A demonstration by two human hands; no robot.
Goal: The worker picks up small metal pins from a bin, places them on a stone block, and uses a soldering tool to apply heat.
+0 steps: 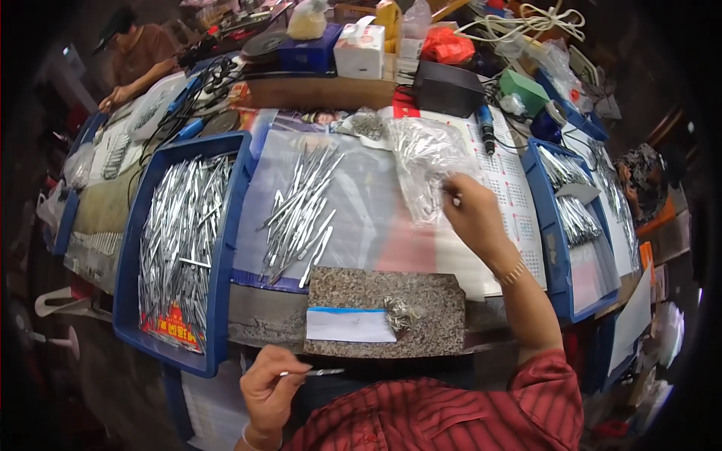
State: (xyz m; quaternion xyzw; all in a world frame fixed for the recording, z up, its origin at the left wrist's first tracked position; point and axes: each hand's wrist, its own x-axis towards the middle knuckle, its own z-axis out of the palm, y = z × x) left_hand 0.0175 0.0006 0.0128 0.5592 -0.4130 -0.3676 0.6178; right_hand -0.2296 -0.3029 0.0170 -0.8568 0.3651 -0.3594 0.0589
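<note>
My left hand point(272, 387), near the lower edge, pinches a slim silver metal piece point(323, 372) between thumb and fingers, pointing right. My right hand point(474, 214) reaches forward to the edge of a clear plastic bag point(429, 154) filled with thin metal pieces. Its fingers are curled at the bag, and what they grip cannot be made out. Left of the bag, a loose pile of silver metal pieces point(301, 203) lies on a plastic sheet. In front of me sits a speckled stone slab point(429, 289) bearing a white paper pad point(346, 327) and a small heap of fine metal parts point(398, 314).
A blue tray point(124, 316) full of silver pieces stands at left; another blue tray point(543, 225) is at right. A black box point(449, 86), a tissue box point(359, 51) and a blue-handled tool point(486, 124) are at the back. Another person point(139, 56) works at far left.
</note>
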